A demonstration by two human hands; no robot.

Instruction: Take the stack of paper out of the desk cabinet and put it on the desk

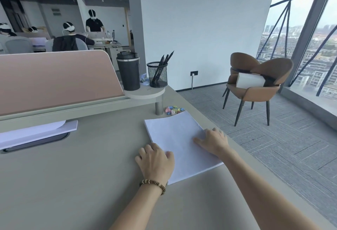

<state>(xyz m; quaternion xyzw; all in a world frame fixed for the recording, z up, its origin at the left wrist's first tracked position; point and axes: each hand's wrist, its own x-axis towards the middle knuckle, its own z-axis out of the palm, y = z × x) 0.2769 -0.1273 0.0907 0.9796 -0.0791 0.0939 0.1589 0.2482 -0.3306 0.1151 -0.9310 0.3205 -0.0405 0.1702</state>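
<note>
A white stack of paper (175,138) lies flat on the grey desk (82,175), near its right edge. My left hand (155,160), with a beaded bracelet on the wrist, rests on the stack's near left corner, fingers curled over the edge. On the stack's right side lies my right hand (213,141), fingers spread flat on the top sheet. The desk cabinet is out of view.
A pink divider panel (54,80) stands at the back. A black tumbler (128,71) and a mesh pen holder (157,74) sit on a raised shelf. Coloured clips (173,110) lie behind the stack. More white sheets (36,131) lie at the left. Brown chairs (255,82) stand right.
</note>
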